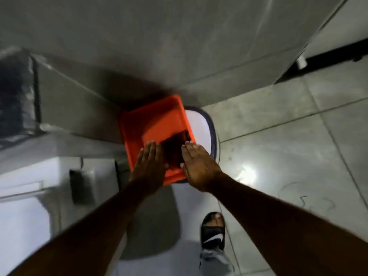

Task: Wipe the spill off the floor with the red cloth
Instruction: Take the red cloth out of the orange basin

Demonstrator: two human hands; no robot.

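in the head view, both arms reach forward and down over an orange tub (157, 116) that stands on the tiled floor (278, 136), near the base of a grey wall (159, 36). the left hand (148, 166) is flat, fingers straight and together, palm down, and it grips nothing; it is over the near left part of the tub. the right hand (199, 166) is also flat with straight fingers, holding nothing, over the near right rim. between the two hands, inside the tub at its near right corner, lies a dark red mass, the cloth (174, 150); it is in shadow and blurred, so its shape is not clear, and i cannot tell if the fingers touch it. behind the right side of the tub there is a white round thing with a dark rim (211, 124), touching or just beside the tub. at the left a white fixture (29, 176) is seen. near the bottom edge a foot in a black sandal (213, 230) stands on the floor. right of the right hand, the floor shows a bright reflection and thin wet-looking marks (306, 202); the picture has motion blur.
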